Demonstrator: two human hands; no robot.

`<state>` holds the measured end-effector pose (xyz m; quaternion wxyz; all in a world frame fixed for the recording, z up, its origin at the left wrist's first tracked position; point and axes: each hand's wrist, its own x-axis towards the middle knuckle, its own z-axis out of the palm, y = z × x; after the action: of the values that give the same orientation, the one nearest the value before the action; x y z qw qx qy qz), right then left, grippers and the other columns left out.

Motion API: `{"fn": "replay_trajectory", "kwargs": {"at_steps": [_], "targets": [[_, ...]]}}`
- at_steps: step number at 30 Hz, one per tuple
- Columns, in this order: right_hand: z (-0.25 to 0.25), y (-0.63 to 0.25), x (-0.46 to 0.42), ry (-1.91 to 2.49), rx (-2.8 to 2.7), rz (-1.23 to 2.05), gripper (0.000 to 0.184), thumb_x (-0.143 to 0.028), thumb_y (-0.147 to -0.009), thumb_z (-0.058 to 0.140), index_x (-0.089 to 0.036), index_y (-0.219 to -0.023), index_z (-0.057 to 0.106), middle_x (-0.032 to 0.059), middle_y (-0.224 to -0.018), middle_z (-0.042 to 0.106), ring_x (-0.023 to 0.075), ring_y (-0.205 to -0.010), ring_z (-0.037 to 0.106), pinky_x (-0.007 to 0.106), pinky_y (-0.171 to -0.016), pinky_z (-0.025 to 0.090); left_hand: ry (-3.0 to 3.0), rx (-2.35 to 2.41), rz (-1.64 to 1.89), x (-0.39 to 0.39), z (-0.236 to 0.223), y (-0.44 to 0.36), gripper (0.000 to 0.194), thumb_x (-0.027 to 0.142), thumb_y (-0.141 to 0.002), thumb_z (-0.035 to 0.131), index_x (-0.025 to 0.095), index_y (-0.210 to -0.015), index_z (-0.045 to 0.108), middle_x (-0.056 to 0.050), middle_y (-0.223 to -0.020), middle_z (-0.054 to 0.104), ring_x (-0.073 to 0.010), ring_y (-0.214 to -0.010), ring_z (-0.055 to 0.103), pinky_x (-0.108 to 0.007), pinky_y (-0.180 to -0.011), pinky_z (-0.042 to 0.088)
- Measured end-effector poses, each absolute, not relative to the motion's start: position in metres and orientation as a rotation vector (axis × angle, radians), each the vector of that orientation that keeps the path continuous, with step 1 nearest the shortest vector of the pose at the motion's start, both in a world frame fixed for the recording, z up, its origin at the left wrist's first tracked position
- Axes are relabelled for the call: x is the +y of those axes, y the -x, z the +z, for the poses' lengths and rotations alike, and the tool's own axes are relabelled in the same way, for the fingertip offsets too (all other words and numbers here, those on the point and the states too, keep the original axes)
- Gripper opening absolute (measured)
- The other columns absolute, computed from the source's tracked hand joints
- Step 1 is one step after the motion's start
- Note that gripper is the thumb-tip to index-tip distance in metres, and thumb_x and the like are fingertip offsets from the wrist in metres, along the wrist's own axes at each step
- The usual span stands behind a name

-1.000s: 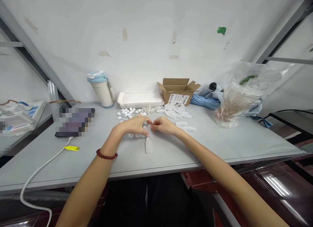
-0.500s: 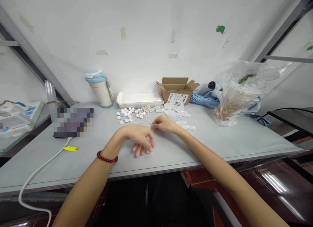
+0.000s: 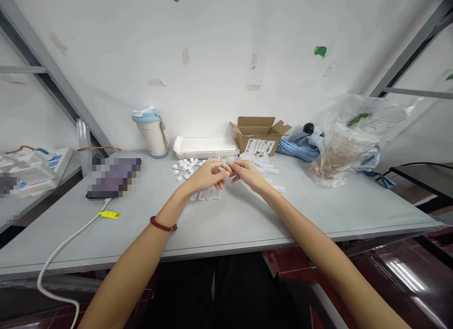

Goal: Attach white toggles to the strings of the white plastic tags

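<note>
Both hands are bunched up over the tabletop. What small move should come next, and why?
I'd probably ease the right hand slightly away from the left hand. Their fingertips meet or nearly meet, hiding whatever may be held between them. A little gap should show that before anything is set near the row of clear tubes lying just in front.

The tubes (image 3: 210, 195) look smooth plastic; the box (image 3: 260, 139), matt cardboard.

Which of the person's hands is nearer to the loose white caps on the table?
Left. The left hand is close by the white caps, just to their right; the right hand is farther right, beyond the left hand.
</note>
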<state>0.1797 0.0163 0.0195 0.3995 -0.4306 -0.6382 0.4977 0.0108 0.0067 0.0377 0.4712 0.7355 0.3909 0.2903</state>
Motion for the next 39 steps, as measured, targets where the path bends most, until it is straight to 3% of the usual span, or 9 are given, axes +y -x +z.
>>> {"fn": "replay_trajectory", "kwargs": {"at_steps": [3, 8, 11, 16, 20, 23, 27, 34, 39], "targets": [[0.018, -0.176, 0.015, 1.042, -1.562, 1.38, 0.021, -0.029, -0.08, 0.044, -0.015, -0.072, 0.056, 0.0048, -0.07, 0.064, 0.0143, -0.069, 0.064, 0.022, -0.058, 0.048, -1.892, 1.006, 0.811, 0.014, 0.027, -0.013, 0.017, 0.031, -0.079, 0.052, 0.017, -0.086, 0.059, 0.001, -0.064, 0.06, -0.0107, -0.054, 0.058, -0.025, -0.056, 0.049], [0.012, -0.176, 0.022, 1.034, -1.475, 1.374, 0.018, -0.031, -0.075, 0.052, -0.017, -0.064, 0.05, -0.0011, -0.06, 0.057, 0.011, -0.059, 0.057, 0.026, -0.066, 0.05, -2.124, 0.964, 0.768, 0.019, 0.015, -0.023, 0.018, 0.03, -0.079, 0.049, 0.017, -0.075, 0.062, 0.003, -0.056, 0.059, -0.0128, -0.055, 0.059, -0.026, -0.061, 0.048], [0.008, -0.179, 0.03, 1.014, -1.429, 1.315, 0.019, -0.033, -0.074, 0.058, -0.015, -0.069, 0.054, 0.0009, -0.065, 0.059, 0.0117, -0.063, 0.057, 0.027, -0.071, 0.05, -2.09, 0.971, 0.822, 0.023, 0.014, -0.027, 0.023, 0.033, -0.081, 0.048, 0.017, -0.084, 0.065, 0.0, -0.07, 0.066, -0.0138, -0.061, 0.062, -0.026, -0.063, 0.049], [-0.005, -0.186, 0.046, 1.212, -1.443, 0.861, 0.024, -0.033, -0.082, 0.051, -0.016, -0.1, 0.054, 0.0059, -0.085, 0.065, 0.0148, -0.076, 0.06, 0.029, -0.069, 0.05, -2.278, 1.325, 0.93, 0.037, 0.011, -0.017, 0.034, 0.035, -0.087, 0.038, 0.017, -0.082, 0.066, -0.005, -0.087, 0.069, -0.0185, -0.083, 0.06, -0.03, -0.077, 0.047], [-0.017, -0.186, 0.053, 1.337, -1.707, 0.517, 0.026, -0.02, -0.081, 0.053, -0.015, -0.107, 0.053, 0.0084, -0.095, 0.065, 0.016, -0.08, 0.06, 0.032, -0.077, 0.047, -2.579, 1.472, 0.722, 0.05, 0.0, -0.007, 0.04, 0.031, -0.091, 0.03, 0.015, -0.1, 0.065, -0.009, -0.105, 0.065, -0.0241, -0.107, 0.048, -0.04, -0.093, 0.038], [-0.024, -0.184, 0.055, 1.34, -1.826, 0.467, 0.023, -0.015, -0.081, 0.052, -0.015, -0.104, 0.054, 0.0086, -0.096, 0.064, 0.0165, -0.086, 0.059, 0.03, -0.079, 0.045, -2.664, 1.472, 0.543, 0.057, -0.009, -0.005, 0.044, 0.037, -0.093, 0.028, 0.013, -0.108, 0.062, -0.012, -0.105, 0.064, -0.0248, -0.106, 0.048, -0.044, -0.095, 0.034], [-0.027, -0.184, 0.056, 1.352, -1.95, 0.439, 0.026, -0.013, -0.08, 0.054, -0.015, -0.106, 0.054, 0.0067, -0.09, 0.064, 0.0168, -0.083, 0.058, 0.029, -0.076, 0.044, -2.675, 1.489, 0.49, 0.062, -0.012, -0.004, 0.05, 0.046, -0.092, 0.027, 0.013, -0.103, 0.063, -0.013, -0.103, 0.064, -0.0257, -0.106, 0.048, -0.044, -0.095, 0.033], [-0.027, -0.187, 0.053, 1.407, -2.071, 0.366, 0.022, -0.015, -0.08, 0.057, -0.014, -0.102, 0.056, 0.0057, -0.084, 0.063, 0.0165, -0.077, 0.056, 0.027, -0.07, 0.04, -2.578, 1.572, 0.692, 0.062, -0.004, 0.004, 0.046, 0.044, -0.092, 0.03, 0.013, -0.108, 0.061, -0.011, -0.112, 0.062, -0.0251, -0.109, 0.046, -0.042, -0.096, 0.034], [-0.025, -0.187, 0.05, 1.376, -2.046, 0.343, 0.03, -0.017, -0.083, 0.053, -0.014, -0.113, 0.052, 0.0084, -0.09, 0.064, 0.0173, -0.079, 0.058, 0.028, -0.074, 0.042, -2.571, 1.573, 0.906, 0.051, 0.004, 0.01, 0.042, 0.038, -0.09, 0.036, 0.013, -0.115, 0.059, -0.01, -0.117, 0.061, -0.026, -0.113, 0.042, -0.039, -0.098, 0.035]]}}
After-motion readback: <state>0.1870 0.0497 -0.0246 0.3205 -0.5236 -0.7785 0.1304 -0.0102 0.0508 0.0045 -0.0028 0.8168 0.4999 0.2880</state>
